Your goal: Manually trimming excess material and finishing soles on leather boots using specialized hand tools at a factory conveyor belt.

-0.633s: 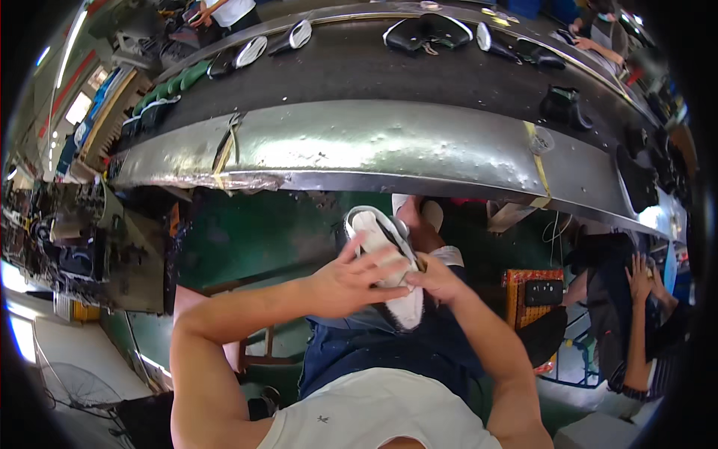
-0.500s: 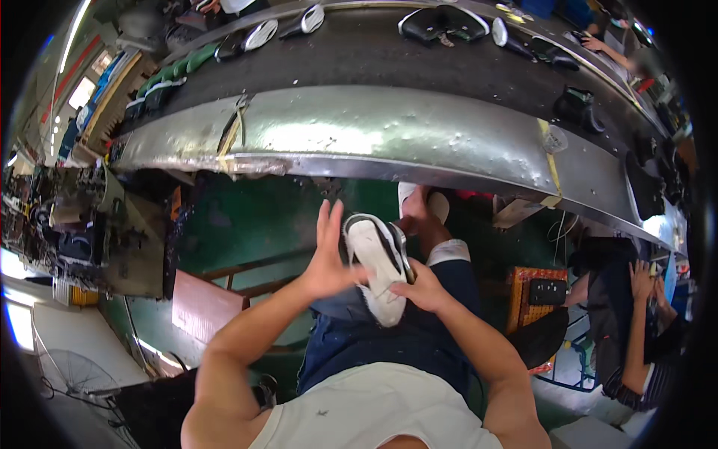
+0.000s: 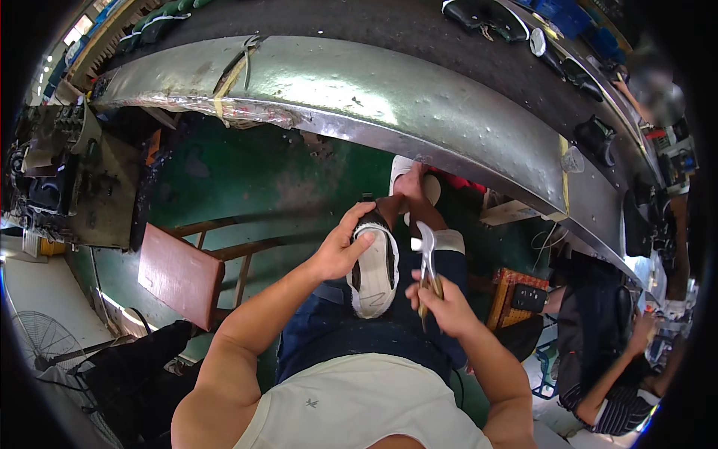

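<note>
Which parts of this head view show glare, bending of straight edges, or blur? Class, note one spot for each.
Head view: glare whitens the metal bench edge; fisheye bends that straight edge into an arc, with a black rim at the corners; the wooden stool looks streaked; the shoe under the left hand and the tool in the right hand stay fairly sharp.

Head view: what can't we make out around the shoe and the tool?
- Shoe: upper hidden, only the pale sole faces the camera; left hand covers its near edge.
- Metal tool: handles hidden inside the right hand.
- Shoes on the conveyor: too small and bent by the fisheye rim.
</note>
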A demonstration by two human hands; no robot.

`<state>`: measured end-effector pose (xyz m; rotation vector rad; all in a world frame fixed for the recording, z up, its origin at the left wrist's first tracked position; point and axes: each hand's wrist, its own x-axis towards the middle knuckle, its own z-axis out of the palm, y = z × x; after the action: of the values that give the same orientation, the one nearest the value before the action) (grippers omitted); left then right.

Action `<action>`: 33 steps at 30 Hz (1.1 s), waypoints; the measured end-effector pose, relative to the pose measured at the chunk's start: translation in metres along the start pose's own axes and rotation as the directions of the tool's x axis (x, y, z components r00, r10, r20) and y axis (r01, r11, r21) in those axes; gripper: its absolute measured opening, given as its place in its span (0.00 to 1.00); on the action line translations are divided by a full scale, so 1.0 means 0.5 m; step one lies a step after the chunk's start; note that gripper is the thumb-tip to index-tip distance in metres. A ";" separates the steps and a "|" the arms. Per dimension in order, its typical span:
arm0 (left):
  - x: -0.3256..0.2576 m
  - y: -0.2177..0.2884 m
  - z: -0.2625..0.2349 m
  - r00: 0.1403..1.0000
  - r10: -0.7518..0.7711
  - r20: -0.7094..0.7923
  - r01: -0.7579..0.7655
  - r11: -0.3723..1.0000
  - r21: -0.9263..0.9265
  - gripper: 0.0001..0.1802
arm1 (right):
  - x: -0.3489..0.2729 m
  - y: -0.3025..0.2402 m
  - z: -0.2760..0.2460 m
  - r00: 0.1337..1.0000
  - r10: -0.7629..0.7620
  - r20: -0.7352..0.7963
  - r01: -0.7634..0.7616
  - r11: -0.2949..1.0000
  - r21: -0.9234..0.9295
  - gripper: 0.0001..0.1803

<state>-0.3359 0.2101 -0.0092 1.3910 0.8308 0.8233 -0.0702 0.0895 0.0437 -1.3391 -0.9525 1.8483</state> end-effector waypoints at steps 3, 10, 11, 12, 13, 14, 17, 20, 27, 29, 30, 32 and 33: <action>0.000 -0.002 0.001 0.991 0.131 0.026 -0.134 0.969 0.206 0.31 | -0.042 -0.023 0.016 1.000 0.031 -0.003 -0.031 0.950 -0.310 0.21; 0.008 0.012 0.003 0.993 0.084 0.084 -0.103 0.958 0.269 0.31 | 0.028 -0.062 0.017 0.982 0.006 0.188 0.068 0.920 -0.387 0.16; 0.009 0.012 0.001 0.991 0.094 0.096 -0.120 0.939 0.323 0.30 | 0.045 -0.063 0.013 0.973 0.006 0.229 0.072 0.941 -0.330 0.16; 0.011 0.011 -0.003 0.991 0.093 0.092 -0.118 0.939 0.322 0.30 | 0.050 -0.067 0.006 0.973 0.021 0.231 0.047 0.957 -0.286 0.14; 0.015 0.010 -0.010 0.994 0.064 0.093 -0.093 0.933 0.349 0.30 | 0.061 -0.093 0.006 0.971 0.027 0.237 0.044 0.956 -0.289 0.14; 0.018 0.012 -0.016 0.995 0.037 0.094 -0.070 0.924 0.375 0.29 | 0.071 -0.122 0.007 0.963 0.166 0.213 -0.081 0.930 -0.359 0.13; 0.030 -0.022 -0.030 0.994 0.054 0.095 -0.079 0.955 0.285 0.27 | 0.099 -0.111 0.002 0.958 0.264 0.114 -0.151 0.800 -0.580 0.12; 0.044 -0.044 -0.042 0.991 0.075 0.113 -0.098 0.971 0.219 0.26 | 0.126 -0.018 -0.018 0.992 0.018 0.127 0.083 0.671 -0.737 0.13; 0.042 -0.015 -0.056 0.974 -0.043 0.221 -0.003 0.978 0.207 0.30 | 0.078 -0.023 0.029 0.972 -0.227 0.057 0.172 0.531 -0.829 0.16; 0.032 -0.022 -0.037 0.991 -0.068 0.115 0.053 0.990 0.128 0.31 | 0.064 -0.054 0.044 0.996 -0.088 -0.012 0.025 0.415 -0.910 0.14; 0.035 -0.032 -0.030 0.990 -0.069 0.121 0.054 0.990 0.128 0.31 | 0.067 -0.054 0.042 0.996 -0.087 -0.018 0.020 0.418 -0.908 0.14; 0.042 -0.045 -0.010 0.984 -0.176 -0.027 0.177 0.981 0.081 0.28 | 0.073 -0.060 0.030 0.997 -0.068 0.049 0.072 0.398 -0.915 0.13; 0.042 -0.051 -0.004 0.984 -0.176 -0.030 0.178 0.981 0.076 0.28 | 0.073 -0.072 0.017 0.997 -0.063 0.050 0.071 0.394 -0.916 0.13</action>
<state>-0.3276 0.2291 -0.0351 1.3557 0.9986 0.6772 -0.0848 0.1374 0.0584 -1.8297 -2.2122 1.1731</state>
